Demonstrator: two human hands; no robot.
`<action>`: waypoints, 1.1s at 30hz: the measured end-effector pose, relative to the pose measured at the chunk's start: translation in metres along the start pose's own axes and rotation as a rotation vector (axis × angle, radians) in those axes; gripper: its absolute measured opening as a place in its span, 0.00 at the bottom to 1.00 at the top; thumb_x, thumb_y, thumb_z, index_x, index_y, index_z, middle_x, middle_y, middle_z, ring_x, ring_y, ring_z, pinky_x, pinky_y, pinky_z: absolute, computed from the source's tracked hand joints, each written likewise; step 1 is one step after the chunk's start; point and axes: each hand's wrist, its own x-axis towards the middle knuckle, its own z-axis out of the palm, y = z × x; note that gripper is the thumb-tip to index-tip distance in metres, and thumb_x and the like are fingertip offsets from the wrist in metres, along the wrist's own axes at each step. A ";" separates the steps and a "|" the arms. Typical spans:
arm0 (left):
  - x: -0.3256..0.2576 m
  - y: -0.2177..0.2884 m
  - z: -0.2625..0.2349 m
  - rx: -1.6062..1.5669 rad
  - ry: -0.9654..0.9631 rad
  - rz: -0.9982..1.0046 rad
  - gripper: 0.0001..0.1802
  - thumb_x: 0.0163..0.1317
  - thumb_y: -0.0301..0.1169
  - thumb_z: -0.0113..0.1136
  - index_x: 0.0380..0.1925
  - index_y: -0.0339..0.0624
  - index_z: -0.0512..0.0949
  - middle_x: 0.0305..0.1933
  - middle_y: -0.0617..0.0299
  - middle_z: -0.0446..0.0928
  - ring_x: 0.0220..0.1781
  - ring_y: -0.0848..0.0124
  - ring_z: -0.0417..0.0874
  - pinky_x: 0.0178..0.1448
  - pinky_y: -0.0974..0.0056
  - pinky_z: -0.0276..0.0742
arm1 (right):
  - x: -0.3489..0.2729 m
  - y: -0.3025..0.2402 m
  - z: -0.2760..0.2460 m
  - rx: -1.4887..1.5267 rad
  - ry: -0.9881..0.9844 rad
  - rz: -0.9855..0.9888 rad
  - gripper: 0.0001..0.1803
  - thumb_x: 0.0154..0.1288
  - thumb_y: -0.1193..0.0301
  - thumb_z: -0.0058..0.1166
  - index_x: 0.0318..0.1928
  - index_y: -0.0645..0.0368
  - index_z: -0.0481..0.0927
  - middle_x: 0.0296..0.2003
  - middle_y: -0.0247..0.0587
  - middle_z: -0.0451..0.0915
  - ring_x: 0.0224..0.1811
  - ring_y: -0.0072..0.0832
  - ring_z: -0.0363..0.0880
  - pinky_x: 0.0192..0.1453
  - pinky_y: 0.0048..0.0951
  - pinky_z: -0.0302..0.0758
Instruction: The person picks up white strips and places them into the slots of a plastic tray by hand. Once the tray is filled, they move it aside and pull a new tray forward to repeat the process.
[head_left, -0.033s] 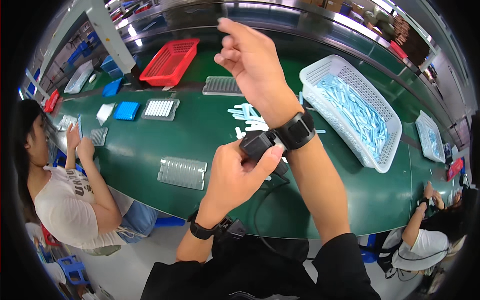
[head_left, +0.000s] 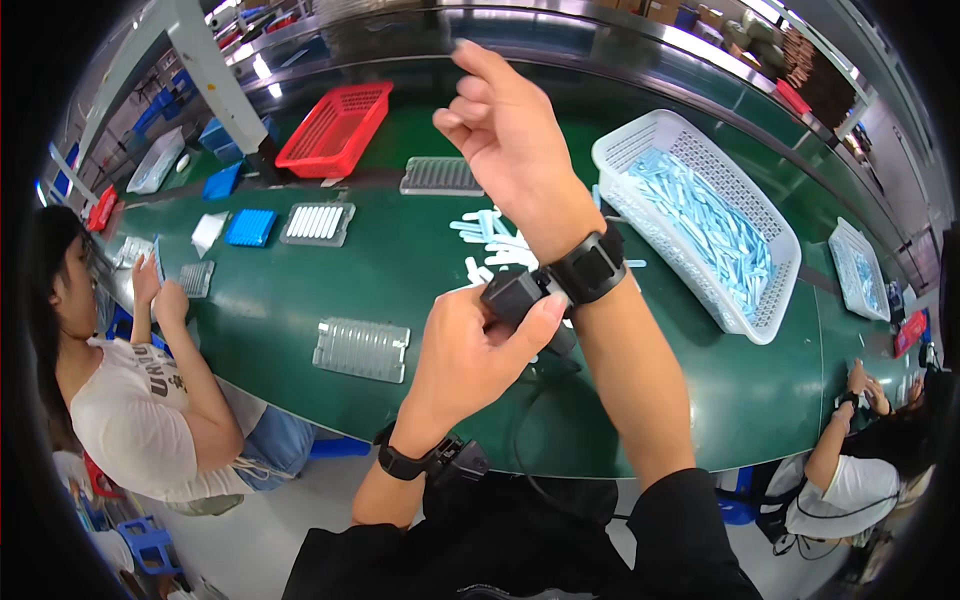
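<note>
My left hand (head_left: 462, 345) is closed around a small black camera-like device (head_left: 514, 296), with the thumb pressed on its side. That device sits on a black wrist strap (head_left: 592, 268) around my right wrist. My right hand (head_left: 515, 140) is raised, palm turned to the left, fingers loosely curled and apart, holding nothing. A similar black device (head_left: 462, 460) is strapped to my left wrist. Beyond my hands, partly hidden by my right arm, lies a loose pile of white and light-blue slim sticks (head_left: 484, 228). A cable hangs below the device.
A white basket (head_left: 618, 150) of light-blue sticks stands right; a red basket (head_left: 335, 130) stands far left. Clear ribbed trays (head_left: 362, 349) (head_left: 440, 176), a tray of white sticks (head_left: 318, 223) and a blue tray (head_left: 250, 227) lie on the green table (head_left: 270, 320). Co-workers sit at both sides.
My right fingers have curled in slightly, and the fingertips have shifted a little to the right. The left hand keeps its hold on the device.
</note>
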 end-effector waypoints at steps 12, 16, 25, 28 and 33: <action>0.007 -0.011 0.042 0.165 -0.196 -0.158 0.26 0.73 0.46 0.68 0.22 0.37 0.78 0.17 0.77 0.63 0.23 0.85 0.58 0.26 0.67 0.52 | -0.001 -0.008 -0.073 -1.135 -0.007 -0.730 0.15 0.73 0.64 0.67 0.35 0.64 0.83 0.17 0.24 0.76 0.19 0.10 0.68 0.26 0.18 0.63; 0.011 -0.025 0.050 0.061 -0.150 -0.049 0.29 0.70 0.50 0.68 0.19 0.37 0.76 0.12 0.70 0.59 0.19 0.78 0.55 0.24 0.61 0.51 | -0.009 -0.025 -0.061 -0.886 -0.148 -0.388 0.13 0.71 0.63 0.67 0.36 0.62 0.85 0.19 0.34 0.83 0.19 0.17 0.76 0.29 0.24 0.72; 0.010 -0.008 0.062 0.018 0.057 0.148 0.23 0.70 0.41 0.68 0.21 0.39 0.77 0.12 0.73 0.60 0.18 0.81 0.56 0.23 0.65 0.51 | -0.043 -0.063 -0.035 -0.070 -0.246 0.119 0.13 0.77 0.62 0.63 0.47 0.59 0.82 0.23 0.21 0.71 0.25 0.13 0.67 0.41 0.21 0.74; 0.006 -0.014 0.063 -0.027 0.050 0.153 0.22 0.71 0.41 0.68 0.21 0.39 0.78 0.13 0.74 0.61 0.18 0.82 0.56 0.23 0.66 0.50 | -0.046 -0.063 -0.034 -0.089 -0.255 0.083 0.12 0.77 0.62 0.63 0.47 0.58 0.82 0.22 0.21 0.71 0.24 0.12 0.66 0.39 0.21 0.73; 0.008 -0.015 0.070 -0.033 0.024 0.103 0.23 0.73 0.42 0.66 0.21 0.39 0.77 0.14 0.74 0.61 0.19 0.83 0.55 0.24 0.66 0.48 | -0.043 -0.054 -0.055 -0.915 -0.060 -0.326 0.11 0.70 0.64 0.66 0.38 0.61 0.85 0.21 0.38 0.84 0.22 0.24 0.82 0.30 0.29 0.75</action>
